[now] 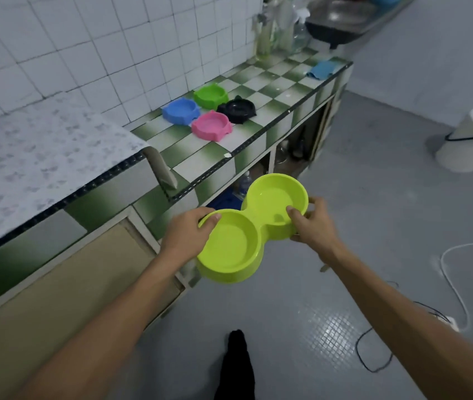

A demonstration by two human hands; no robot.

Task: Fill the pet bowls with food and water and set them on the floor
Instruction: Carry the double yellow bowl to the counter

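Note:
I hold a lime-green double pet bowl in the air in front of the counter, above the grey floor. My left hand grips the rim of its near compartment, thumb over the edge. My right hand grips the far compartment, thumb inside the rim. Both compartments look empty. On the green-and-white tiled counter sit four small bowls close together: blue, green, black and pink.
A white bucket stands on the floor at the right, with white and black cables trailing near it. A blue cloth, bottles and a dark pan sit at the counter's far end. Open shelves under the counter hold bottles.

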